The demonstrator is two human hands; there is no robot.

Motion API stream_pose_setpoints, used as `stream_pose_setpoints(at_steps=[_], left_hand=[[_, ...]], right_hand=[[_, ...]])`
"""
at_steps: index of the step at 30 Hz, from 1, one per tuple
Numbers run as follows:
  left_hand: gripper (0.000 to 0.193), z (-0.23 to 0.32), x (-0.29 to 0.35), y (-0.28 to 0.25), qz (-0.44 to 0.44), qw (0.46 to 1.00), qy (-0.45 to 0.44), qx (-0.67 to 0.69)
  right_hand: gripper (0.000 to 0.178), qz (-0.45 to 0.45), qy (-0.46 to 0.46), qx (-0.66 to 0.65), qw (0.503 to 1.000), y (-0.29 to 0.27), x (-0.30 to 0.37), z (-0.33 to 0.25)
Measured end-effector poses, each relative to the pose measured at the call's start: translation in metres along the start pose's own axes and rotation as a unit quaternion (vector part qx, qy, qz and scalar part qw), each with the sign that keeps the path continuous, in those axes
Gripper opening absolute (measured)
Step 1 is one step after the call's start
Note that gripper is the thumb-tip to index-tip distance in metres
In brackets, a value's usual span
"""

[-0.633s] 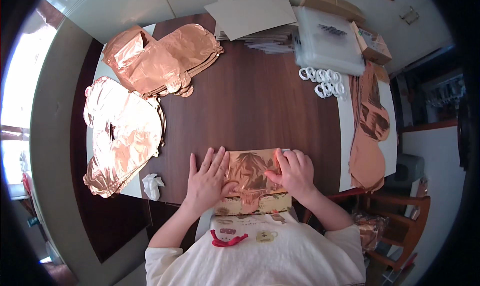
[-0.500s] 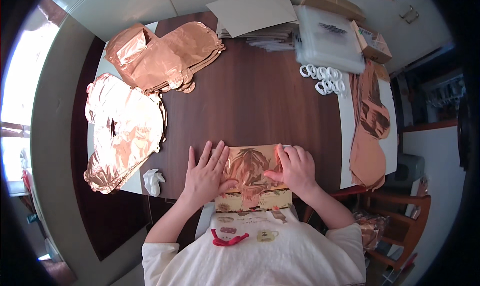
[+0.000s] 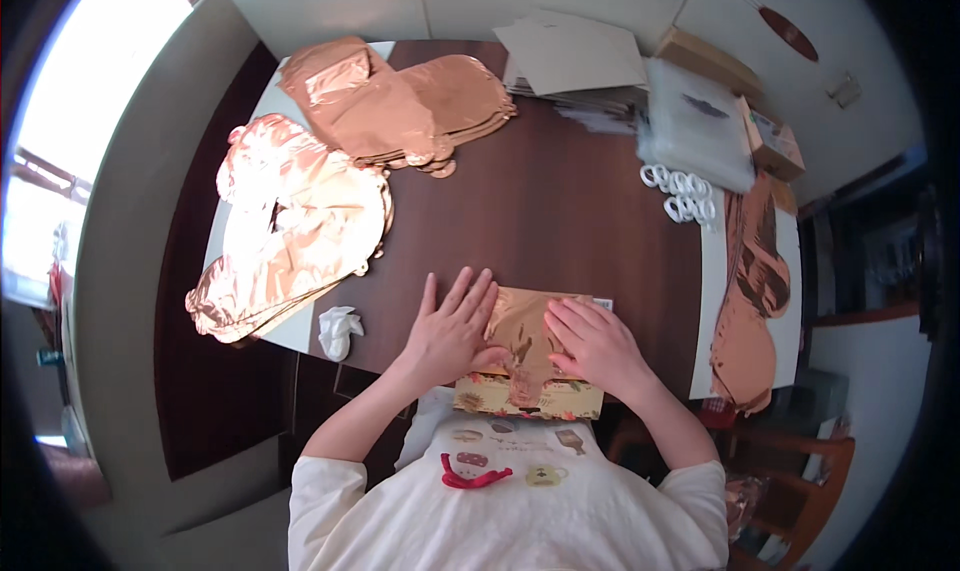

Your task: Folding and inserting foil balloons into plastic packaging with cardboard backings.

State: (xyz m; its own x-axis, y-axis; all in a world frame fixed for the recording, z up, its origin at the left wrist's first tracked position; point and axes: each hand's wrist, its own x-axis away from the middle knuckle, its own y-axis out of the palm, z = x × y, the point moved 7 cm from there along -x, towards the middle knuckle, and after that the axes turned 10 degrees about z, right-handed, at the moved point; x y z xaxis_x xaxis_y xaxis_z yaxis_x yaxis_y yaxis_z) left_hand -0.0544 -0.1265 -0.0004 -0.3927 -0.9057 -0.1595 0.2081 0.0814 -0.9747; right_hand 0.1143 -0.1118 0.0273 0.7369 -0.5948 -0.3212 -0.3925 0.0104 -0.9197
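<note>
Right of 2 foil piles (image 3: 290, 211), our left hand (image 3: 447, 336) lies flat, fingers spread, on the foil piece (image 3: 525, 323) at the table's (image 3: 570, 201) near edge, seemingly mostly folded, its tail loose; our right hand (image 3: 597, 346) lies flattened too, neither gripping.

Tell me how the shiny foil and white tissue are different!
The foil is coppery; the tissue is white. The foil lies fairly flat; the tissue is crumpled. The left hand and right hand touch the foil, not the tissue. Both are near the edge of the table.
</note>
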Motion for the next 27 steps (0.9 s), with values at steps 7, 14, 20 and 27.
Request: stream_pose_setpoints(at_steps=[7, 14, 20, 27], left_hand=[[0.057, 0.039, -0.034, 0.001, 0.078, 0.987, 0.109, 0.085], [0.056, 0.039, -0.035, 0.023, 0.052, 0.983, 0.14, 0.11], [0.063, 0.036, -0.036, 0.074, 0.022, 0.931, 0.131, 0.341], [0.064, 0.044, -0.039, 0.034, -0.029, 0.979, 0.2, 0.01]], right_hand=[[0.053, -0.034, 0.01, -0.017, 0.999, 0.0, -0.002, -0.001], [0.038, -0.009, -0.035, -0.092, 0.995, -0.016, -0.019, -0.004], [0.028, 0.102, -0.188, -0.189, 0.958, -0.006, -0.116, -0.077], [0.032, 0.076, -0.388, -0.11, 0.912, 0.108, -0.168, -0.189]])
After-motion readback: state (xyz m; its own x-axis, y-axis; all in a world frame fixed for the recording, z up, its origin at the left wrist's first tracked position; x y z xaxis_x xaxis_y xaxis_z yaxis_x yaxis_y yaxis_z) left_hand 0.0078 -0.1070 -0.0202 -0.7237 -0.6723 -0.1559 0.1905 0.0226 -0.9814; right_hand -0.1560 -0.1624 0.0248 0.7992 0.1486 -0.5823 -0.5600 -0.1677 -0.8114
